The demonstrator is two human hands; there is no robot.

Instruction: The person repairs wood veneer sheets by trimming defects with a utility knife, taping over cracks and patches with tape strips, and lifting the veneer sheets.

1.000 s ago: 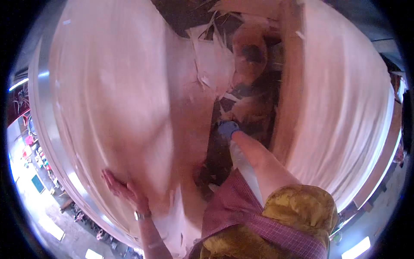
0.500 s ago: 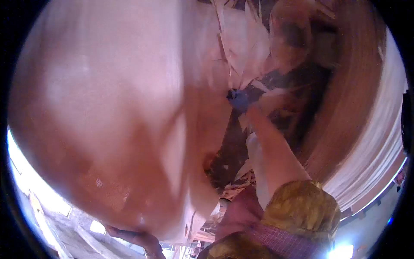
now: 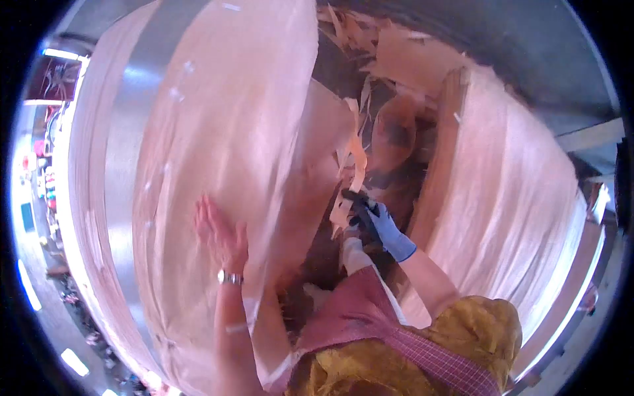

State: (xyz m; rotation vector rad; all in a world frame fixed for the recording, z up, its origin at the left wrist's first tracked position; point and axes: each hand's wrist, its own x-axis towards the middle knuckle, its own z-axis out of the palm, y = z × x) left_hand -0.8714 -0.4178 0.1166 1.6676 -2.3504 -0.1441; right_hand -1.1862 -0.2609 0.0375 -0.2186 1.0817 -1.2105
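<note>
My left hand (image 3: 223, 237), bare and with a watch at the wrist, lies flat with fingers outstretched on a large, pale stack of wood veneer sheets (image 3: 231, 119). My right hand (image 3: 378, 228) wears a blue-grey glove with dark fingers. Those fingers are closed at a torn, ragged veneer strip (image 3: 357, 158), which extends above and below them. Exactly where the fingers pinch it is partly hidden. The strip is beside the loose right edge of the stack, in front of my apron (image 3: 350, 303).
Another veneer stack (image 3: 498, 191) stands on the right. Between the stacks, broken veneer pieces (image 3: 422, 59) litter the dark floor. A broad grey band (image 3: 125, 158) crosses the left stack. A grey beam (image 3: 590, 136) shows at the far right.
My left hand has come from under the sheet's lower left edge to lie on top of the stack. My right hand is closer to my body, with the veneer strip. The view has shifted.
</note>
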